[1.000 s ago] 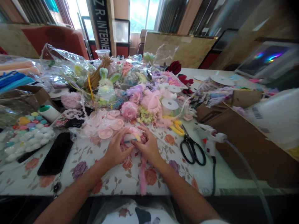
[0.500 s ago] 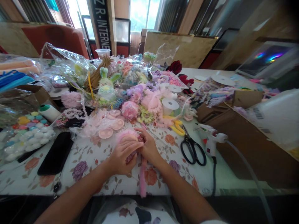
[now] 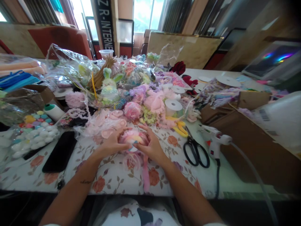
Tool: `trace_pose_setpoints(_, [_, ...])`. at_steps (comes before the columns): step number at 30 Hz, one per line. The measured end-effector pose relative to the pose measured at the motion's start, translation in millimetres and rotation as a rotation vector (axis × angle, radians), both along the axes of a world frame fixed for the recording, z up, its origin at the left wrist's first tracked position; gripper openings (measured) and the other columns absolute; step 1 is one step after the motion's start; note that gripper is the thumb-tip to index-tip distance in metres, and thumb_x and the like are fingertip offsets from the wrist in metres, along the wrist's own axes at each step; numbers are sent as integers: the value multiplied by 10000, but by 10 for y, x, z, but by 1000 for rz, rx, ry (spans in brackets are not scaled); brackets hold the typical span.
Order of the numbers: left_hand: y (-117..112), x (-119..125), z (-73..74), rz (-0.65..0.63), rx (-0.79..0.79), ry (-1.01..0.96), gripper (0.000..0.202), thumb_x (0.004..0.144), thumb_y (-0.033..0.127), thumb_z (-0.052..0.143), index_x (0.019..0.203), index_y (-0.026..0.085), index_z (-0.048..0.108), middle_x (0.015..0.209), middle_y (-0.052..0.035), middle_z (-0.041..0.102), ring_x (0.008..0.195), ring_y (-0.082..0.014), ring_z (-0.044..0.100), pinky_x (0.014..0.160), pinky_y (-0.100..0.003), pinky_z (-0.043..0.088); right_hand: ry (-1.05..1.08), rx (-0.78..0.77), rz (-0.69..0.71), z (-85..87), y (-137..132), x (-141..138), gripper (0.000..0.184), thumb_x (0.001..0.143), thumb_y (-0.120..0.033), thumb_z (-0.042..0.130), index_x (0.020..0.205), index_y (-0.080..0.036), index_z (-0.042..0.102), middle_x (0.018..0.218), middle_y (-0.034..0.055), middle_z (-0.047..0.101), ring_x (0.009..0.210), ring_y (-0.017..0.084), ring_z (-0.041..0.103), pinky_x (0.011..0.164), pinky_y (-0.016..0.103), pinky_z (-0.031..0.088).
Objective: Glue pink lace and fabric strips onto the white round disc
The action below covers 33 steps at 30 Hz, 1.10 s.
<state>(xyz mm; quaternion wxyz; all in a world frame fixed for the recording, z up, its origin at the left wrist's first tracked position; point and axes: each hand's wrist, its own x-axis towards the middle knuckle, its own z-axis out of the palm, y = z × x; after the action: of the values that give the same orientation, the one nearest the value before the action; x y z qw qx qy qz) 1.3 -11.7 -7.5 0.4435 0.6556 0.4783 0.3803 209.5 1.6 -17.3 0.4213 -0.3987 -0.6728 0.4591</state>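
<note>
Between my two hands is a rounded pink fluffy craft piece (image 3: 134,137) with paler, multicoloured patches in its middle. My left hand (image 3: 115,141) curls round its left side, thumb along the lower edge. Around the right side wraps my right hand (image 3: 149,142), its thumb at the lower middle. Sheer pink frills (image 3: 132,161) spread below the piece. A fuzzy pink strip (image 3: 146,175) trails down from beneath my right hand to the table's front edge. The fingertips at the far side are partly hidden.
Black-handled scissors (image 3: 196,150) and a white glue gun (image 3: 214,141) lie to the right, near a cardboard box (image 3: 249,147). A black phone (image 3: 60,152) and bagged pom-poms (image 3: 35,138) are on the left. Wrapped pink pieces (image 3: 105,124) and a white spool (image 3: 173,106) lie beyond my hands.
My left hand has moved off the top of the craft piece to its left side. Both hands now cup it from opposite sides, and its middle and lower frills show.
</note>
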Motion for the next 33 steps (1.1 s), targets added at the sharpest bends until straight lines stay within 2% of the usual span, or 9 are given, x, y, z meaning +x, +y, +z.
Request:
trace_pose_setpoints(3, [-22, 87, -12, 42, -61, -95, 617, 661, 355, 797, 1224, 197, 598, 1150, -100, 686, 1037, -283, 652, 901, -415, 535, -10, 112, -89, 0, 20, 16, 592, 725, -339, 750, 1263, -234, 526, 1120, 69, 625, 1017, 228, 612, 890, 378, 499])
trace_pose_setpoints(7, [-9, 155, -57, 175, -117, -232, 668, 658, 370, 800, 1247, 162, 562, 1115, -117, 698, 990, -275, 672, 868, -401, 550, -106, 453, -407, 42, 11, 41, 219, 793, -301, 679, 988, -217, 627, 1022, 81, 635, 996, 242, 589, 894, 413, 473])
trace_pose_setpoints(10, [8, 160, -79, 224, -71, -258, 644, 659, 377, 799, 1227, 168, 580, 1117, -115, 696, 1012, -281, 664, 868, -396, 550, -146, 550, -409, 47, -17, 25, 40, 825, -252, 617, 849, -222, 609, 874, 56, 627, 877, 224, 591, 829, 395, 487])
trace_pose_setpoints(15, [23, 140, -132, 196, -50, -224, 627, 665, 371, 791, 1219, 160, 586, 1098, -116, 700, 989, -281, 666, 858, -407, 546, -358, 521, -304, -20, -4, -37, 197, 786, -230, 619, 981, -204, 626, 978, 102, 605, 970, 269, 550, 862, 434, 468])
trace_pose_setpoints(17, [28, 131, -154, 206, -29, -172, 628, 667, 358, 789, 1224, 155, 584, 1128, -120, 689, 1007, -284, 656, 886, -419, 528, -404, 480, -281, -44, 16, -45, 164, 784, -239, 629, 940, -192, 642, 951, 108, 603, 951, 274, 547, 836, 428, 470])
trace_pose_setpoints(22, [30, 117, -172, 233, 18, -95, 622, 680, 367, 773, 1234, 158, 582, 1160, -120, 679, 1076, -298, 628, 934, -432, 492, -264, 342, -256, -21, 30, -20, 72, 807, -257, 607, 759, -204, 614, 813, 54, 645, 828, 227, 594, 778, 364, 467])
trace_pose_setpoints(26, [15, 119, -168, 274, 82, -7, 624, 687, 373, 760, 1247, 166, 576, 1234, -122, 642, 1151, -303, 587, 1005, -450, 434, -132, 231, -291, 32, 21, -16, 77, 829, -266, 568, 780, -206, 577, 794, 22, 654, 773, 191, 611, 758, 323, 466])
trace_pose_setpoints(30, [-2, 124, -155, 257, 78, 21, 668, 695, 400, 751, 1286, 167, 546, 1191, -113, 656, 1090, -289, 608, 972, -440, 451, -183, 275, -256, 17, 49, -40, 125, 818, -330, 620, 848, -211, 601, 825, 36, 652, 793, 202, 588, 761, 336, 465])
trace_pose_setpoints(33, [-6, 132, -148, 259, 56, 6, 688, 686, 379, 758, 1299, 160, 536, 1211, -119, 645, 1106, -293, 599, 978, -431, 445, -258, 330, -202, -13, 81, -42, 153, 853, -329, 590, 753, -214, 597, 795, 47, 652, 833, 223, 576, 817, 376, 446])
